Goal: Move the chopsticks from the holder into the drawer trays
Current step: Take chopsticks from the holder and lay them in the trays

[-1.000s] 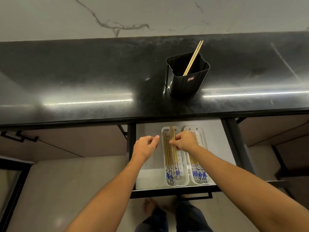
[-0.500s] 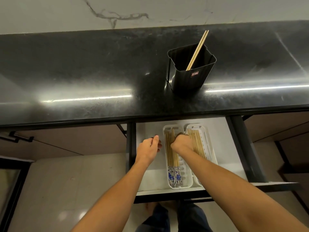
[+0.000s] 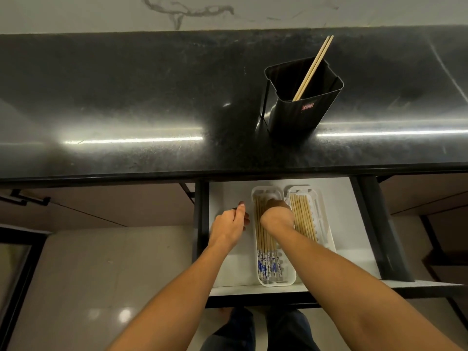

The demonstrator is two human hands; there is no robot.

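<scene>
Right grip is knuckles-up over the left tray, fingers dipped into the chopsticks lying there, so can't tell if it's pinching any. Left grip sits loosely curled on the drawer floor just beside that tray, holding nothing. The right tray has chopsticks too. Up on the tabletop, the black holder has one leaning pair.

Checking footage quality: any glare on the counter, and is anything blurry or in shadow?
Head view: bright glare streaks cross the black counter on both sides of the holder; the right hand is shadowed at its far end over the left tray; the left hand and tray chopsticks show no obvious blur.
</scene>
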